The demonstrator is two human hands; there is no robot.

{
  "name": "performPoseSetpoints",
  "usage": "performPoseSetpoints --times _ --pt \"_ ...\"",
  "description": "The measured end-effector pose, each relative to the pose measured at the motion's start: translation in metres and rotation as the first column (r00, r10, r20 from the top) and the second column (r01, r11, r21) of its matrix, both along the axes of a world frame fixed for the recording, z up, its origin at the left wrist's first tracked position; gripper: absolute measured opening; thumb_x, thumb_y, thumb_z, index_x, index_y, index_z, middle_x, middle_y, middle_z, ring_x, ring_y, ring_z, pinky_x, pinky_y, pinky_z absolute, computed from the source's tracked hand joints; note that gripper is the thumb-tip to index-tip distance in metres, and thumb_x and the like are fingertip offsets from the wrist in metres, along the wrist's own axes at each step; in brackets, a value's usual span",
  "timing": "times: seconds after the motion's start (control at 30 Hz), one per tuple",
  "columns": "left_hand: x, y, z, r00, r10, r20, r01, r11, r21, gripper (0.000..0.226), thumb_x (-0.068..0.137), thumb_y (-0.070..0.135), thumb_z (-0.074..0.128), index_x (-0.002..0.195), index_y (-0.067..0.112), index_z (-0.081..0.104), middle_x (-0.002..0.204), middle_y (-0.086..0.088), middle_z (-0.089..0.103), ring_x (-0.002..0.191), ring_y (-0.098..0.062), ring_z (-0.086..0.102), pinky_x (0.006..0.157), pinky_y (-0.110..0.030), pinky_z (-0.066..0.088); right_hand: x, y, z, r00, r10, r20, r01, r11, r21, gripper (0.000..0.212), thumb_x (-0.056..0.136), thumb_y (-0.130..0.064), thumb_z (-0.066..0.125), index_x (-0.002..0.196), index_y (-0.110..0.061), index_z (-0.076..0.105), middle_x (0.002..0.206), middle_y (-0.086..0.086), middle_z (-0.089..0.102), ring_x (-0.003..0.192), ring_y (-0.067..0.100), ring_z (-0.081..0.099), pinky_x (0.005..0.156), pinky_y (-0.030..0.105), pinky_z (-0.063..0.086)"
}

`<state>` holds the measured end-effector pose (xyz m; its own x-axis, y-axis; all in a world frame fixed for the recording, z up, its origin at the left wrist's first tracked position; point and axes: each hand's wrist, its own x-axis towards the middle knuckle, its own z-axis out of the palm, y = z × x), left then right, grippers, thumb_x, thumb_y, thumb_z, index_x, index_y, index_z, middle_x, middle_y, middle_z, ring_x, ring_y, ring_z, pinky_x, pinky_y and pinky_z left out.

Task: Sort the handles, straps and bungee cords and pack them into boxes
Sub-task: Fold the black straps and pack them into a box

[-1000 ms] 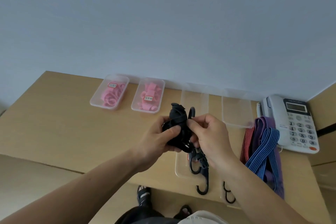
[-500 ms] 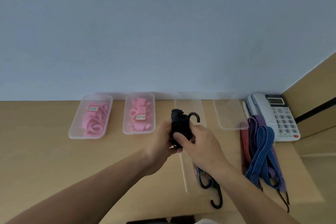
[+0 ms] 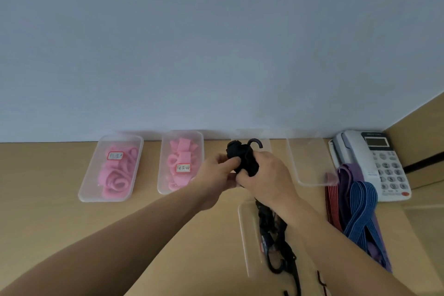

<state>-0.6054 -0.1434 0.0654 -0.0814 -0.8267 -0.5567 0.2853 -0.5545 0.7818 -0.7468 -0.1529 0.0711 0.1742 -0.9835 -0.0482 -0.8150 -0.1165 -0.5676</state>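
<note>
Nearest, on the pale wooden table (image 3: 48, 211), a shallow clear plastic box (image 3: 243, 228) already holds black bungee cords with hooks (image 3: 272, 235), and loose blue, purple and red elastic cords (image 3: 360, 211) lie just to its right. Above that box, the left hand (image 3: 216, 175) and right hand (image 3: 269, 175) both clench a coiled black bungee cord bundle (image 3: 242, 158), one hook sticking up, so bundling looks like the step in hand. Next it likely wants lowering into the near box while kept wound; the two boxes of pink straps (image 3: 113, 170) by the wall look finished.
</note>
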Motion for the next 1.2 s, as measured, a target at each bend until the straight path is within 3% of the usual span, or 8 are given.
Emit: performPoseSetpoints --times 0.17,0.3,0.43,0.53,0.67,0.83,0.93,1.2 --pt "-0.018 -0.025 -0.009 0.993 0.118 -0.022 -0.117 0.992 0.053 0.027 0.092 0.002 0.059 0.115 0.01 0.049 0.094 -0.018 0.071 0.071 -0.029 0.07 0.07 -0.041 0.061 -0.02 -0.036 -0.011 0.988 0.152 0.001 -0.151 0.986 0.073 0.022 0.076 -0.04 0.06 0.087 -0.022 0.058 0.08 -0.004 0.06 0.077 0.019 0.056 0.067 0.033 0.047" --pt "-0.024 -0.041 -0.022 0.979 0.062 0.196 -0.069 0.997 0.032 0.031 0.089 0.011 0.065 0.117 0.003 0.055 0.1 -0.02 0.072 0.089 -0.034 0.071 0.083 -0.045 0.059 -0.035 -0.063 -0.02 0.973 0.223 -0.05 -0.218 0.971 0.095 0.023 0.073 -0.036 0.064 0.09 -0.021 0.057 0.08 -0.005 0.061 0.076 0.02 0.056 0.063 0.032 0.045" --pt "-0.021 -0.055 -0.03 0.698 -0.113 0.707 0.205 0.978 -0.047 0.027 0.088 0.037 0.062 0.105 0.016 0.068 0.093 -0.002 0.069 0.081 -0.018 0.062 0.062 -0.027 0.045 -0.042 -0.089 -0.025 0.952 0.279 -0.125 -0.263 0.956 0.13 0.028 0.069 -0.035 0.067 0.094 -0.023 0.062 0.081 -0.005 0.064 0.077 0.019 0.057 0.06 0.029 0.043" --pt "-0.019 -0.06 -0.041 0.52 -0.089 0.85 0.268 0.961 -0.063 0.037 0.089 0.037 0.058 0.119 0.015 0.063 0.105 -0.005 0.062 0.09 -0.018 0.054 0.07 -0.028 0.041 -0.042 -0.104 -0.031 0.896 0.391 -0.21 -0.366 0.919 0.15 0.026 0.066 -0.038 0.063 0.088 -0.027 0.057 0.074 -0.003 0.06 0.072 0.022 0.056 0.057 0.03 0.041" --pt "-0.02 -0.056 -0.053 0.435 -0.155 0.887 0.336 0.942 -0.001 0.059 0.084 0.037 0.062 0.137 0.019 0.045 0.122 -0.003 0.055 0.11 -0.02 0.055 0.093 -0.035 0.045 -0.035 -0.117 -0.039 0.809 0.491 -0.322 -0.471 0.87 0.142 0.037 0.068 -0.042 0.064 0.097 -0.022 0.053 0.065 -0.013 0.041 0.072 0.024 0.054 0.067 0.033 0.032" --pt "-0.024 -0.055 -0.061 0.518 -0.191 0.834 0.305 0.952 0.029 0.076 0.079 0.028 0.066 0.146 0.023 0.031 0.083 0.008 0.063 0.085 -0.015 0.061 0.073 -0.03 0.047 -0.039 -0.125 -0.039 0.804 0.496 -0.328 -0.483 0.867 0.127 0.031 0.063 -0.044 0.055 0.074 -0.029 0.03 0.059 -0.012 0.043 0.059 0.019 0.044 0.068 0.035 0.03" --pt "-0.024 -0.058 -0.063 0.537 -0.101 0.838 0.24 0.97 -0.037 0.07 0.079 0.019 0.063 0.144 0.018 0.038 0.072 0.007 0.062 0.074 -0.012 0.06 0.068 -0.028 0.046 -0.04 -0.122 -0.038 0.808 0.491 -0.325 -0.464 0.871 0.163 0.028 0.064 -0.043 0.054 0.066 -0.033 0.028 0.059 -0.011 0.046 0.054 0.007 0.04 0.069 0.034 0.028" --pt "-0.019 -0.054 -0.068 0.411 -0.005 0.911 0.331 0.932 -0.145 0.054 0.083 0.016 0.058 0.136 0.014 0.048 0.078 0.005 0.059 0.08 -0.021 0.062 0.072 -0.033 0.049 -0.037 -0.125 -0.053 0.763 0.511 -0.396 -0.487 0.857 0.168 0.028 0.064 -0.037 0.053 0.087 -0.021 0.051 0.073 -0.008 0.057 0.077 0.024 0.055 0.073 0.034 0.034"
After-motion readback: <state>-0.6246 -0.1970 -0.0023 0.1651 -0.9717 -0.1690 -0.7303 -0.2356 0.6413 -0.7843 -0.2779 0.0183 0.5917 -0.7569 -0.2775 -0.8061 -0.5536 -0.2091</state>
